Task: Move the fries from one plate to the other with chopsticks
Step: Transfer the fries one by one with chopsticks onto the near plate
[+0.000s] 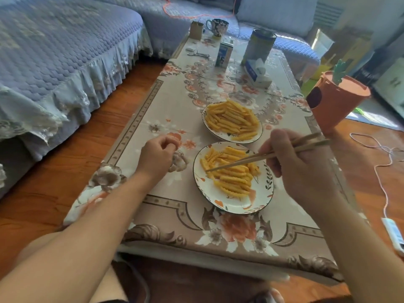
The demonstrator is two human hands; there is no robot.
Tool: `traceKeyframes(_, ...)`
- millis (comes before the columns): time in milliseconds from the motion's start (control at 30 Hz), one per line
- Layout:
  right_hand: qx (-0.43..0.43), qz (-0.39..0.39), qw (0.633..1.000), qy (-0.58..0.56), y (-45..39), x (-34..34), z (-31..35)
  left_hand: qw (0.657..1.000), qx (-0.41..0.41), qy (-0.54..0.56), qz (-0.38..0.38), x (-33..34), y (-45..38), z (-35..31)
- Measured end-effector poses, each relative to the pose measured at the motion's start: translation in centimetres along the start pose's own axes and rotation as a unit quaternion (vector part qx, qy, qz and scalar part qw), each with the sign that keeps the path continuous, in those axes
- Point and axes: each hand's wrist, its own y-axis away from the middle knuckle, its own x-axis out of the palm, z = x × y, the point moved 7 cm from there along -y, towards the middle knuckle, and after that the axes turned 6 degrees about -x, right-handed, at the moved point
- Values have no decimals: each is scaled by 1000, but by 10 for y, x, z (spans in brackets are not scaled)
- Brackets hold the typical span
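Two floral-rimmed white plates sit on the table. The near plate carries a loose pile of yellow crinkle fries. The far plate holds a fuller heap of fries. My right hand grips a pair of wooden chopsticks; their tips reach into the left part of the near plate's fries, close together. My left hand rests on the tablecloth left of the near plate, fingers loosely curled and holding nothing.
Further back on the floral tablecloth are a tissue box, a milk carton, a tall tin, a mug and keys. An orange carrot-shaped bin stands at the right edge. A sofa lies left; cables cross the floor right.
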Motion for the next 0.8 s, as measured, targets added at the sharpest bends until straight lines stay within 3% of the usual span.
traceKeyframes(133, -1, 25, 997, 77, 8, 13, -19, 995, 38, -71, 55, 23, 6, -9)
traceKeyframes(300, 43, -66, 995, 55, 9, -12, -18, 991, 10, -106, 76, 27, 8, -7)
traceKeyframes(433, 41, -62, 997, 28, 8, -5, -11, 989, -21, -112, 90, 33, 8, -4)
traceKeyframes(600, 45, -164, 984, 44, -40, -24, -36, 976, -30, -171, 135, 42, 1, -2)
traceKeyframes(800, -9, -96, 982, 163, -84, -10, -68, 969, -54, -168, 171, 41, -2, 2)
